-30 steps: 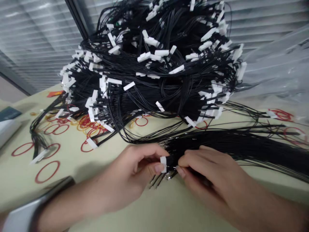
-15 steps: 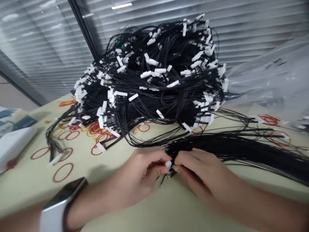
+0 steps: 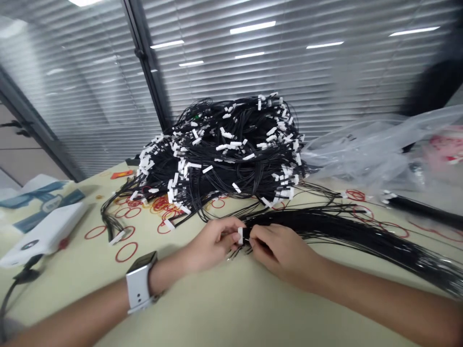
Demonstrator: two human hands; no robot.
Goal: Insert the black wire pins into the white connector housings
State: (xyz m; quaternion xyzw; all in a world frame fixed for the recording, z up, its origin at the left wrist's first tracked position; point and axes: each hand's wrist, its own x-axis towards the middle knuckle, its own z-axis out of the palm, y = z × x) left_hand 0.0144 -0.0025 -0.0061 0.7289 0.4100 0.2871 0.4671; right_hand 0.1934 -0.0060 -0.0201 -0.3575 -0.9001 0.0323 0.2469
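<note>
My left hand [image 3: 219, 239], with a watch [image 3: 141, 282] on its wrist, pinches a small white connector [image 3: 240, 235] between thumb and fingers. Just right of it, my right hand [image 3: 275, 248] has its fingers pressed together at the wire ends; what they grip is too small to make out. A long bundle of black wires [image 3: 325, 224] runs from behind both hands to the right edge. Behind them lies a big heap of black cables [image 3: 231, 159] with white connectors.
Red rubber bands [image 3: 126, 252] lie scattered on the pale table [image 3: 217, 308]. A white device [image 3: 47, 236] with a plug is at left, beside a blue and white packet [image 3: 47, 202]. Clear plastic bags [image 3: 361, 154] lie at right, near another black bundle [image 3: 427, 209].
The camera view has tilted up and drawn back, showing more blinds and table. Both hands remain close together at the wire ends, and the white connector now shows more fully.
</note>
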